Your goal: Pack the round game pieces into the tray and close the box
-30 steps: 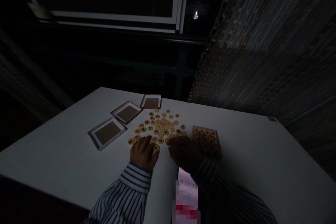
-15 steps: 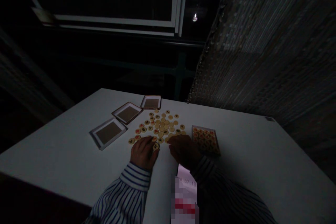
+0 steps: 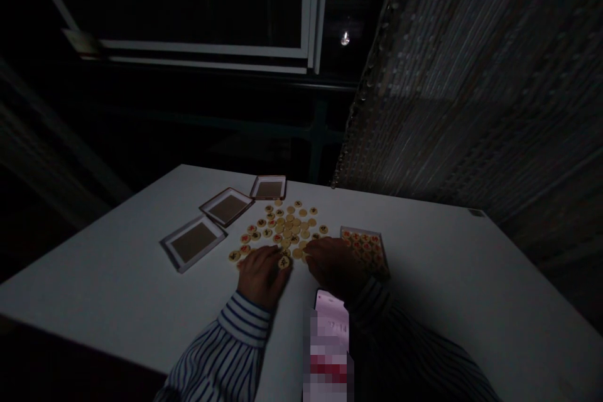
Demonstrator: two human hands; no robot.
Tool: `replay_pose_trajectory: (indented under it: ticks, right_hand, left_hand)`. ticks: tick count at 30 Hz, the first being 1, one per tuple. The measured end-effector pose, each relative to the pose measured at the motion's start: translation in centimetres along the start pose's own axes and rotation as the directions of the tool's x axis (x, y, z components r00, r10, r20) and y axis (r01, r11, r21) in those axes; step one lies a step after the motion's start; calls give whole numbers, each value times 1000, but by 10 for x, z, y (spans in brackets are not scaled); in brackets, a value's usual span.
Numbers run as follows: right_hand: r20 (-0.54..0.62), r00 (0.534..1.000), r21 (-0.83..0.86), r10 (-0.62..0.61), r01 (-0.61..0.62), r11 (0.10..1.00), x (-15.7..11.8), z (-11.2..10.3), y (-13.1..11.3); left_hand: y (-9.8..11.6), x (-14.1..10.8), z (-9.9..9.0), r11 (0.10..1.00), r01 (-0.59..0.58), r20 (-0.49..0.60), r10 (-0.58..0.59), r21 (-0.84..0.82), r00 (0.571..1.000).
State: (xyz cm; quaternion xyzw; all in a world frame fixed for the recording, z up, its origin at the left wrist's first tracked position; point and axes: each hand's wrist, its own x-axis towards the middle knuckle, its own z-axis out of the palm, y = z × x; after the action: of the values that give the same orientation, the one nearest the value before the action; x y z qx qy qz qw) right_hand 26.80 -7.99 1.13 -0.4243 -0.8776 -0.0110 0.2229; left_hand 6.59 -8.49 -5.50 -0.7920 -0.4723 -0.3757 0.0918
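Observation:
Round wooden Chinese chess pieces [image 3: 289, 225] lie in a loose heap on the white table, some showing red or black characters, others plain side up. At the heap's near edge, my left hand [image 3: 260, 273] holds one black-lettered chess piece [image 3: 283, 262] between thumb and fingers. My right hand [image 3: 333, 264] is bent palm down over the heap's near right side. Its fingers are close together and their tips touch down among the pieces; whatever is under them is hidden. Beside that hand, a shallow tray [image 3: 385, 250] holds rows of red-lettered pieces.
Three shallow trays with brown bottoms stand left of and behind the heap: a near one [image 3: 219, 237], a middle one [image 3: 249, 203] and a far one [image 3: 284, 186]. A lit phone [image 3: 332, 314] lies by my right forearm. A bead curtain [image 3: 447, 94] hangs beyond the table [image 3: 438, 276].
My left hand has shifted slightly right, still with the black-lettered chess piece. The right hand has moved a little to the right along the heap's near edge. The view has tilted slightly.

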Motion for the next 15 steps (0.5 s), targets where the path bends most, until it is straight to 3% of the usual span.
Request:
replay_pose_trajectory:
  ticks: [9,15]
  right_hand:
    - [-36,998,7,42,-41,999,-7,-13,16]
    - [-49,997,-83,57,-61,995,-10,-18,27]
  left_hand:
    - [24,19,1,999,9,10,-9,-49,1000]
    - [39,32,1,996,21,11,-20,-90,1000]
